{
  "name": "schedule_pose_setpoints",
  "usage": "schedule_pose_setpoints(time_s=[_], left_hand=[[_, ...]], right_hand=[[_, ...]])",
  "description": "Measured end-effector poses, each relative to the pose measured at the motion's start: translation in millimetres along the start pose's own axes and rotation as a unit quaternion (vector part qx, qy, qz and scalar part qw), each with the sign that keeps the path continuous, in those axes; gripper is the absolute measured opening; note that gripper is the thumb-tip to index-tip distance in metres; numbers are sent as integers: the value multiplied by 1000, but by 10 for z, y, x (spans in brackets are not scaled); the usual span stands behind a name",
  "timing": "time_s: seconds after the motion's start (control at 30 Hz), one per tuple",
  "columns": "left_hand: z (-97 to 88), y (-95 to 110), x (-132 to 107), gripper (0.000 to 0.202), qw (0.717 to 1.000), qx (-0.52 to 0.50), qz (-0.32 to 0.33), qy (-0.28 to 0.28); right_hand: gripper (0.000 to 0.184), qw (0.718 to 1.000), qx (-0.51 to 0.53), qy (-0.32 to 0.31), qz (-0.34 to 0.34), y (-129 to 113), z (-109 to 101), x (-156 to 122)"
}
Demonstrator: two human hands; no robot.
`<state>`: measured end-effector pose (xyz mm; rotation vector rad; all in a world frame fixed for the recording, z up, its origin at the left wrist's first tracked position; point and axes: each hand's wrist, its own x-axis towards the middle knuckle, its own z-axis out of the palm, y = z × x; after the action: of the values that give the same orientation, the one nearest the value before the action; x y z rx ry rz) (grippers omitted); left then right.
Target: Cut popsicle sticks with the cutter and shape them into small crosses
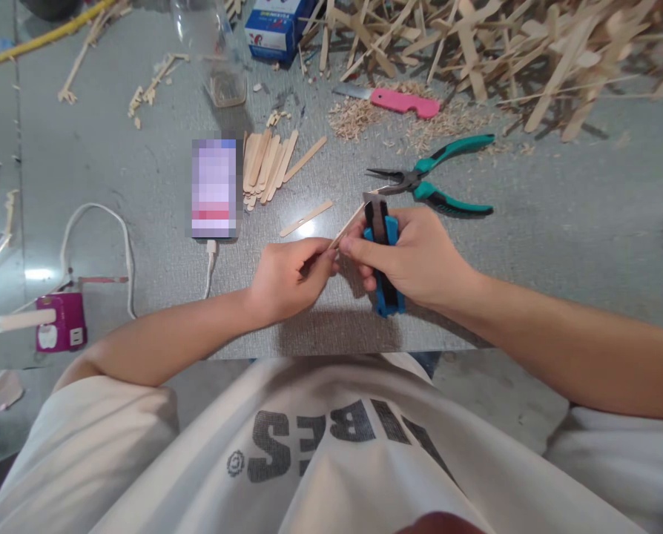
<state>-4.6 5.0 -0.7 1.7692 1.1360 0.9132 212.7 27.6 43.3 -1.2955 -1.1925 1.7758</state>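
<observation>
My left hand [292,278] pinches the near end of a thin wooden stick [348,222] that slants up and to the right. A blue and black utility knife [384,259] is gripped in my right hand [420,256], its blade at the upper end meeting the stick near its far end. The right thumb presses close to the stick's middle. Beyond the hands lies a single loose craft stick [306,219] with a small notch in it. Green-handled needle-nose pliers [420,178] rest with jaws apart just past my right hand.
A pile of short craft sticks [262,167] lies beside a phone [213,189] on a white cable. A pink knife [403,101] sits among wood shavings [354,119]. Behind are a big heap of sticks [476,44], a blue box [276,31] and a clear bottle [225,85]. A purple box [70,326] stands left.
</observation>
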Motion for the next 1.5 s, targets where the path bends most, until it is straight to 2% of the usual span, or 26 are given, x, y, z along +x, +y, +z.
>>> schedule_pose_setpoints(time_s=[0.13,0.23,0.47,0.57,0.7,0.83,0.9,0.97,1.1,1.3,1.4,1.5], left_hand=[[14,-54,28,51,987,-126,-94,31],[2,-75,58,62,976,-181,-113,45],[2,-97,79,66,975,-192,-99,55],[4,-95,77,68,976,-185,-100,52],[0,-67,62,68,983,-150,-94,59],[7,-7,46,65,990,-94,-80,70],[7,24,45,62,992,-65,-72,75],[-1,44,46,57,995,-33,-64,74],[-30,48,44,40,997,18,-44,63],[-49,64,36,36,995,80,-47,39],[-54,78,38,34,993,113,-27,30],[-56,76,34,35,987,157,7,26]], right_hand=[[67,999,14,41,-14,3,-39,27],[67,996,-13,77,-37,-5,-126,61],[31,983,-161,15,-86,-85,-272,73],[28,954,-249,-6,-164,-44,-317,33],[47,888,-390,-15,-242,57,-358,-30],[49,789,-571,-15,-225,56,-283,-75],[51,762,-613,-18,-207,30,-222,-86],[54,749,-635,-18,-186,12,-174,-92],[59,740,-651,-15,-169,12,-152,-95],[58,733,-655,-40,-180,-11,-206,-65],[61,713,-680,-62,-158,-42,-190,-39],[64,686,-714,-95,-104,-70,-135,-18]])
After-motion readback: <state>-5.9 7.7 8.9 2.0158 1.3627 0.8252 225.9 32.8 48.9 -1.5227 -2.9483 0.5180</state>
